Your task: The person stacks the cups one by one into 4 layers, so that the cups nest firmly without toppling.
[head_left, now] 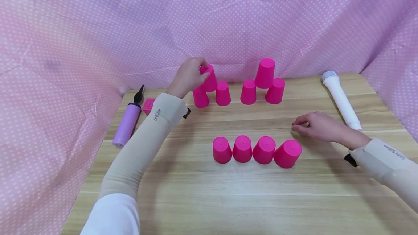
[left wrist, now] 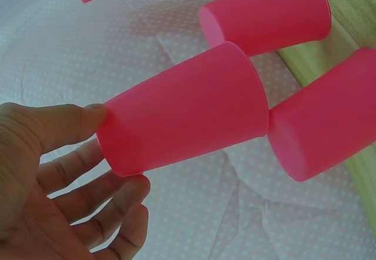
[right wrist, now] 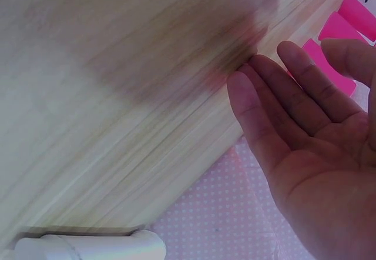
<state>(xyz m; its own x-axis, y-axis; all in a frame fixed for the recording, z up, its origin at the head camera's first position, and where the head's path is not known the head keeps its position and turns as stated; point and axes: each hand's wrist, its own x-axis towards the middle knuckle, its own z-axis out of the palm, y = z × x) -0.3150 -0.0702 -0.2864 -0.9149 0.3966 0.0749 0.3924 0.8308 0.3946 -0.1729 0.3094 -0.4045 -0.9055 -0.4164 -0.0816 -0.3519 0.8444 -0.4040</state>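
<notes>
At the back left, my left hand (head_left: 189,76) holds a pink cup (left wrist: 185,110) near its closed end, thumb on one side and fingers on the other. That upside-down cup bridges two more pink cups, a left one (head_left: 201,98) and a right one (head_left: 223,94). To the right, another pink cup (head_left: 265,73) rests across a pair of inverted cups (head_left: 275,91). My right hand (head_left: 316,126) hovers over the right part of the table with loosely bent fingers (right wrist: 299,98) and nothing in them. Several upside-down pink cups (head_left: 242,149) form a row in front.
A purple hand pump (head_left: 126,124) with a black nozzle lies on the left, beside a pink block (head_left: 148,106) partly covered by the left sleeve. At the right lies a white tube-shaped object (head_left: 342,100). A pink dotted cloth (head_left: 228,21) hangs behind the wooden table (head_left: 241,198).
</notes>
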